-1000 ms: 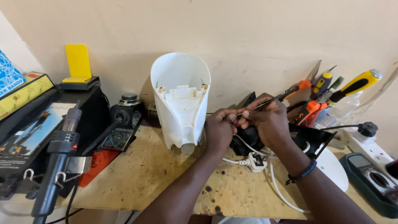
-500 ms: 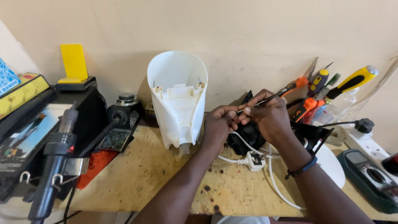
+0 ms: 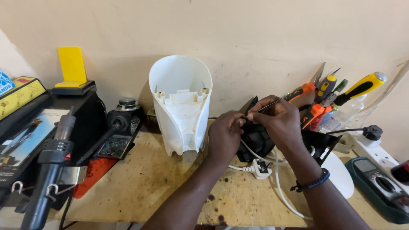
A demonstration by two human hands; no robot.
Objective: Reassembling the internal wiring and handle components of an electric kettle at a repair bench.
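Note:
My left hand and my right hand meet just right of a white plastic appliance shell that stands upright on the wooden bench. The right hand pinches thin metal tweezers, tips pointing left toward the left fingertips. The left fingers are closed on something small there, too hidden to tell what. Beneath both hands sits a black plastic part. A white cord with a white plug runs under my wrists.
A hot-air gun and black station stand at left, with a yellow block on top. Screwdrivers and pliers lean on the wall at right. A white power strip and green meter lie far right.
Both hands have stayed together over the black part, shifting slightly. The head view has drifted a little, so the bench items sit slightly differently in frame.

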